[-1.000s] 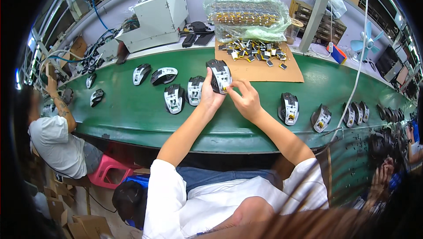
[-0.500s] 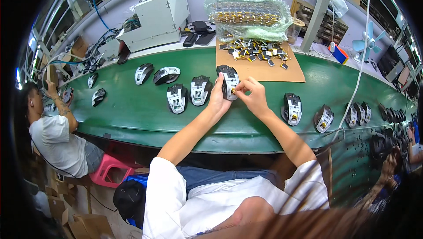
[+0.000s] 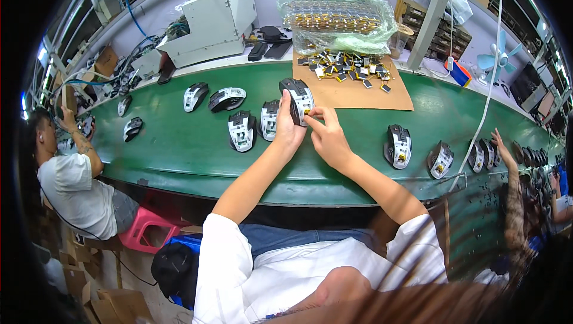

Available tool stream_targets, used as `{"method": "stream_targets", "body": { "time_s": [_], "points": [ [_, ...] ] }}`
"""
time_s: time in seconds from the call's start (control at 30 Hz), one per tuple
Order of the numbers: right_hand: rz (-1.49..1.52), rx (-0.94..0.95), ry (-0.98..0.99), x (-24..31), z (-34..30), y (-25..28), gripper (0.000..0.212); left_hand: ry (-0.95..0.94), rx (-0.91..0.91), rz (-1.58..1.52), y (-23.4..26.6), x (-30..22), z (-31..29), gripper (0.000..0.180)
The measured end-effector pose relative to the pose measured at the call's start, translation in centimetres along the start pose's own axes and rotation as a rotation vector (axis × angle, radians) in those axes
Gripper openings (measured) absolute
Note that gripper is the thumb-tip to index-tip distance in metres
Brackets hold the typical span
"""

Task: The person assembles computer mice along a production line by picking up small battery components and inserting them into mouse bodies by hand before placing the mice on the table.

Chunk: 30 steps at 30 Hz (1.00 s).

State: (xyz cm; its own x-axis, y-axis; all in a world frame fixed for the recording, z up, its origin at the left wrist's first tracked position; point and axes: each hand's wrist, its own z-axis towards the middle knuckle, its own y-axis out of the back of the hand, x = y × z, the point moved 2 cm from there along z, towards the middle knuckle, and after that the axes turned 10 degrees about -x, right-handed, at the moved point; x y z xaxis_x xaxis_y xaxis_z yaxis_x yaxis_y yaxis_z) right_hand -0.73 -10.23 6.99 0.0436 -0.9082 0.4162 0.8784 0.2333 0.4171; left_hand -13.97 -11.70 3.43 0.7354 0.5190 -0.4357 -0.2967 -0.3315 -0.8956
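Observation:
In my left hand (image 3: 289, 134) is a black-and-silver computer mouse (image 3: 293, 92), tilted up with its open underside toward me. The fingers wrap its left side and lower end. My right hand (image 3: 329, 140) is closed in a pinch at the lower right of this mouse, on a small yellow-and-dark battery (image 3: 307, 112) that sits at the opening; the fingertips partly cover it. Just left of my hands lie two more mice, the nearer one (image 3: 242, 131) with its underside open and the other (image 3: 268, 122) partly hidden behind my left hand.
Loose flat batteries (image 3: 352, 68) lie on a cardboard sheet (image 3: 364, 97), before a bubble-wrapped stack (image 3: 337, 19). More mice (image 3: 398, 146) stand on the green belt (image 3: 173, 145). A white cable (image 3: 486, 103) hangs at right. Co-workers sit left (image 3: 77, 174) and right (image 3: 513, 198).
Both my hands and the mouse have shifted up and to the left, partly covering a mouse behind. At right, a co-worker's hand has risen over the row of mice.

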Motion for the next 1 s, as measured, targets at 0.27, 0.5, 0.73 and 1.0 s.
{"method": "stream_targets", "body": {
  "time_s": [0.27, 0.5, 0.73, 1.0],
  "points": [
    [0.04, -0.004, 0.032, 1.2, -0.7, -0.6, 0.047, 0.011, 0.003, 0.017, -0.5, -0.5, -0.2, 0.039],
    [0.012, -0.089, -0.004, -0.4, 0.0, 0.5, 0.044, 0.09, 0.054, 0.046, -0.6, -0.2, 0.0, 0.041],
    [0.067, -0.198, -0.405, -8.9, 3.2, 3.1, 0.031, 0.115, -0.166, 0.314, -1.7, 1.7, -1.6, 0.039],
    [-0.205, 0.037, -0.202, -17.3, 7.4, -0.3, 0.024, -0.666, 0.445, 1.793, -0.4, 5.6, -3.7, 0.042]
  ]
}}
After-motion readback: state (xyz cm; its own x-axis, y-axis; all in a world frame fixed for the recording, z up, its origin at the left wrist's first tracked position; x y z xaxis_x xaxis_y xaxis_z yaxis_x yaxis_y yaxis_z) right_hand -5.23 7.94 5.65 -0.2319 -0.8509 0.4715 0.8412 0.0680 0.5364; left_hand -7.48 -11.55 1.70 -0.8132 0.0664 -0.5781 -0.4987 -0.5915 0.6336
